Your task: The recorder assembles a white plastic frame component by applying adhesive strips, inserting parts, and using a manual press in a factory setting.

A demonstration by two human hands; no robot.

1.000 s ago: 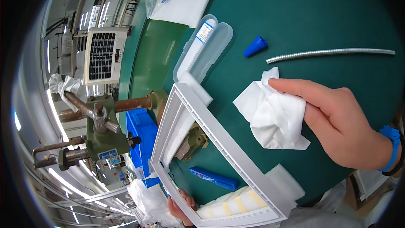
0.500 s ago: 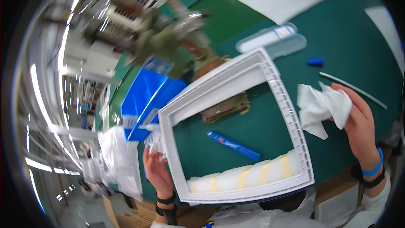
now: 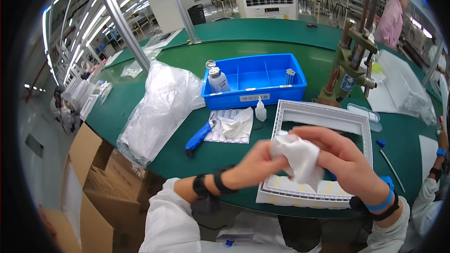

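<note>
A crumpled white wipe [image 3: 302, 159] is between my two hands, above the near left part of a white rectangular plastic frame [image 3: 328, 112]. My left hand [image 3: 255, 165], slightly blurred, pinches the wipe's left side. My right hand [image 3: 344, 161] curls its fingers round the right side. The frame lies on the green table, partly hidden by my hands; yellow-striped white padding runs along its near edge. To the left are a small white dropper bottle [image 3: 260, 111], another crumpled wipe [image 3: 238, 122] on a printed sheet, and a blue-handled tool [image 3: 199, 138].
Behind the frame stands a blue divided bin [image 3: 253, 97] holding a white bottle [image 3: 218, 80]. A metal press [image 3: 347, 68] rises at back right. Clear plastic bags [image 3: 161, 107] lie left; an open cardboard box [image 3: 103, 182] sits below. Another person's arm [image 3: 438, 159] shows far right.
My view has turned and levelled. My left hand has come from beside the frame's left edge to the wipe. My right hand has brought the wipe from the frame's right side over the frame.
</note>
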